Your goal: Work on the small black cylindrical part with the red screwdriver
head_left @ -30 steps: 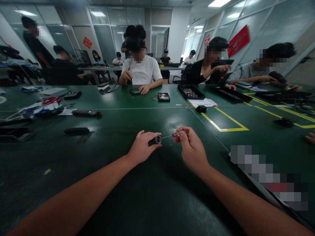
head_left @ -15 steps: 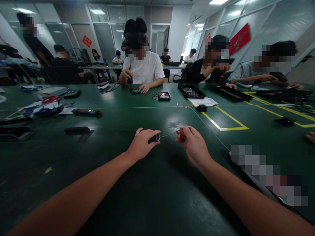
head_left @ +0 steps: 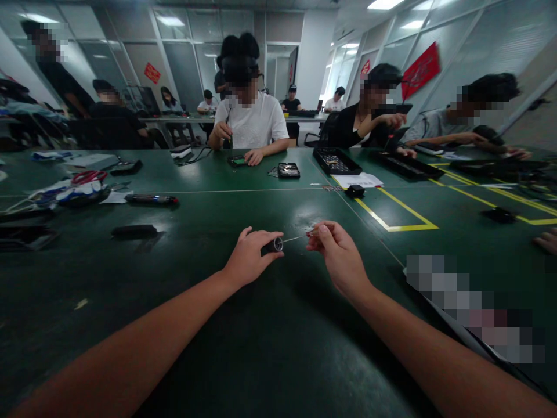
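Over the green table, my left hand [head_left: 251, 253] pinches a short black cylinder [head_left: 272, 245] between thumb and fingers. Its round, metal-rimmed end [head_left: 279, 244] faces right. My right hand [head_left: 340, 252] is closed on a thin-shafted tool, reddish where it shows at the fingertips; its exact kind I cannot make out. The tool's slim metal shaft [head_left: 293, 238] runs leftward to the cylinder's end, and its tip seems to be at or inside the opening. The fingers cover most of the tool's handle.
On the left lie a black case [head_left: 134, 231], a dark pen-shaped tool [head_left: 152, 200] and a bundle of gloves and cables [head_left: 82, 190]. A small black block [head_left: 355, 191] and yellow tape [head_left: 412, 228] are at right. Several people sit across the table beside black trays [head_left: 337, 161].
My right hand has shifted slightly left, towards the cylinder, and less of the shaft shows. My left hand stays nearly still. The whole view has drifted a little.
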The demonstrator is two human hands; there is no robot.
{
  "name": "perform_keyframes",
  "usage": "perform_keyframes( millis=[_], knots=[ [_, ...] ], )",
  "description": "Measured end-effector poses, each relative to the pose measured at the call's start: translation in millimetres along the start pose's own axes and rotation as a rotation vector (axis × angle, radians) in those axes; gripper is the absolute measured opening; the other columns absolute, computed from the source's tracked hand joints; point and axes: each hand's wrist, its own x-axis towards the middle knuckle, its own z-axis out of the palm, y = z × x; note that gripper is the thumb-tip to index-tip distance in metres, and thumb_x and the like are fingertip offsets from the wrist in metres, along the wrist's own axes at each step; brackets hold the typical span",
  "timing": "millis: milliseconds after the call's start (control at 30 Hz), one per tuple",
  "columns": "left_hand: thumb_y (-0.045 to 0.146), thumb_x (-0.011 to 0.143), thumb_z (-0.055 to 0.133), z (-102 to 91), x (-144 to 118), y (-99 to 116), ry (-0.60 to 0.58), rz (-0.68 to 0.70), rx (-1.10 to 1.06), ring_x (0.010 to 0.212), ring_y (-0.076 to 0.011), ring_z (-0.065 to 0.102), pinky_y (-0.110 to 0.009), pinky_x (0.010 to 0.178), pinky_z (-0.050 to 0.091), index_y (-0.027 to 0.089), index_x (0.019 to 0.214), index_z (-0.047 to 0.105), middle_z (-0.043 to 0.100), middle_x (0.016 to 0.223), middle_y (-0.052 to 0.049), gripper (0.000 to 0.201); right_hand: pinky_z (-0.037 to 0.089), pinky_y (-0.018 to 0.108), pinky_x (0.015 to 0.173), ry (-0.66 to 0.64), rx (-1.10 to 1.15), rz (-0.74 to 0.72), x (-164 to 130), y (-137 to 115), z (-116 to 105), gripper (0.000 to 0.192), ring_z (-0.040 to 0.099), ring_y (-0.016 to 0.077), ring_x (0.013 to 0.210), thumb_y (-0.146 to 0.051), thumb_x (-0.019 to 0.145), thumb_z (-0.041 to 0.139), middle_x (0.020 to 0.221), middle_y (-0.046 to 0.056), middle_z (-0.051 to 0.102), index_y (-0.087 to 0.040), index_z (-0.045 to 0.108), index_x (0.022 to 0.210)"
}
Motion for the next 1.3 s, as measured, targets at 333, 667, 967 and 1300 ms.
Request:
perform_keyframes(
  millis=[333, 667, 967, 1300],
  knots=[
    [0.033, 0.093, 0.073, -0.1, -2, 0, -0.020, 0.015, -0.014, 0.126, -0.0229, 0.061, -0.060, 0.124, 0.020, 0.030, 0.133, 0.063, 0.071, 0.129, -0.002, 0.041, 0.048, 0.032, 0.066, 0.071, -0.187, -0.107, -6, -9, -4, 0.028, 0.059, 0.0163, 0.067, -0.050, 0.096, 0.059, 0.073, -0.001, 0.062, -0.024, 0.070, 0.095],
    [0.028, 0.094, 0.071, -6.5, 1, 1, -0.053, 0.075, 0.094, 0.125, -0.0231, 0.062, -0.060, 0.124, 0.020, 0.029, 0.132, 0.064, 0.070, 0.131, -0.003, 0.039, 0.053, 0.034, 0.065, 0.067, 0.104, 0.137, 6, 5, -3, 0.033, 0.058, 0.0160, 0.065, -0.055, 0.084, 0.071, 0.070, -0.002, 0.061, -0.023, 0.064, 0.083],
    [0.030, 0.095, 0.070, -5.0, 2, -3, -0.069, -0.005, 0.100, 0.125, -0.0240, 0.061, -0.061, 0.123, 0.020, 0.028, 0.135, 0.062, 0.070, 0.128, -0.003, 0.041, 0.052, 0.033, 0.066, 0.134, 0.032, 0.070, 4, 5, 0, 0.031, 0.059, 0.0152, 0.065, -0.053, 0.084, 0.071, 0.071, -0.003, 0.063, -0.023, 0.063, 0.084],
    [0.022, 0.093, 0.068, -4.3, 4, 4, -0.194, 0.032, 0.085, 0.113, -0.0240, 0.062, -0.039, 0.099, 0.052, 0.020, 0.129, 0.065, 0.068, 0.122, -0.008, 0.035, 0.051, 0.033, 0.070, 0.253, 0.044, 0.035, 12, 0, -4, 0.024, 0.065, 0.0172, 0.076, -0.046, 0.088, 0.068, 0.086, 0.002, 0.070, -0.022, 0.065, 0.091]
  ],
)
